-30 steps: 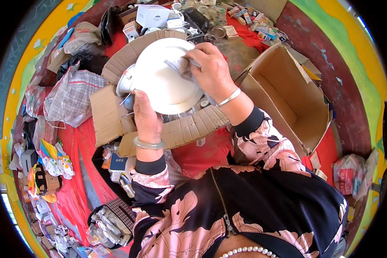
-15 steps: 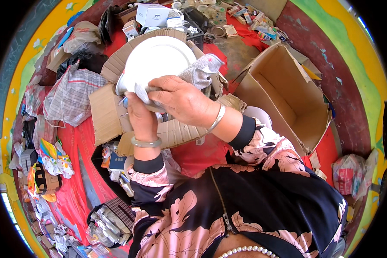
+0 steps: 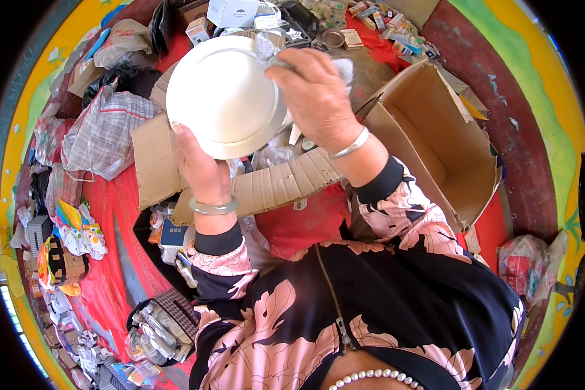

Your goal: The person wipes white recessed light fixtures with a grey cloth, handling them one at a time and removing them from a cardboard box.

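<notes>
A round white dish [image 3: 224, 97], smooth and rimmed, is held up over an opened cardboard box [image 3: 283, 188]. Gripping its lower left edge is my left hand [image 3: 201, 166], thumb on the near face and the other fingers hidden behind. My right hand [image 3: 318, 97] is closed around a grey cloth [image 3: 266, 51] at the dish's upper right edge; part of the cloth sticks out past the knuckles. Below the dish, clear plastic wrapping [image 3: 276, 155] shows inside the box.
To the right stands an open cardboard box [image 3: 429, 136]. A checked woven bag [image 3: 107, 133] sits at the left, beside red sheeting [image 3: 114, 214]. Small boxes [image 3: 231, 13] and other goods crowd the far side. Near my left elbow is a dark bin of packets [image 3: 162, 328].
My right hand has moved with the cloth from the dish's near edge to its upper right edge. The dish has turned to show more of its flat face.
</notes>
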`<control>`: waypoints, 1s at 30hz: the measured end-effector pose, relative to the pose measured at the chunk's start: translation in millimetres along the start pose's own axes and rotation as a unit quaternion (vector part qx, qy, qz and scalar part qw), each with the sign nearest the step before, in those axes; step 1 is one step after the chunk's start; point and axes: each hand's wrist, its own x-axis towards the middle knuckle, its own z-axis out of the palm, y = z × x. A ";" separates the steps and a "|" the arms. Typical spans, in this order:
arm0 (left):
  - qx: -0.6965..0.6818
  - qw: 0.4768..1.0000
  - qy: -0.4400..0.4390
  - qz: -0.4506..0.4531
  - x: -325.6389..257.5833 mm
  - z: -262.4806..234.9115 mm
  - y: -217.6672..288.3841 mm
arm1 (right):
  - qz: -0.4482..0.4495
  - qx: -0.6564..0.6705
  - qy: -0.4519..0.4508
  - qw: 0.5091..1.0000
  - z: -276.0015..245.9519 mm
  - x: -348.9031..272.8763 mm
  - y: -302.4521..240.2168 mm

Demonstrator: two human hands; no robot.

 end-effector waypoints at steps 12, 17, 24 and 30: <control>-0.012 0.991 0.129 0.046 -5.8 9.9 2.1 | 0.084 0.171 -0.156 0.969 9.3 -20.3 -59.7; 0.033 0.994 0.107 0.018 -9.7 7.9 -5.5 | 0.111 0.311 -0.152 0.932 10.5 -17.7 -81.4; 0.012 0.996 0.084 0.043 -5.3 3.6 1.6 | 0.088 0.175 -0.197 0.961 9.5 -15.7 -28.7; 0.010 0.996 0.086 0.032 -8.5 11.1 -0.4 | 0.025 0.178 -0.184 0.966 16.0 -23.3 -33.7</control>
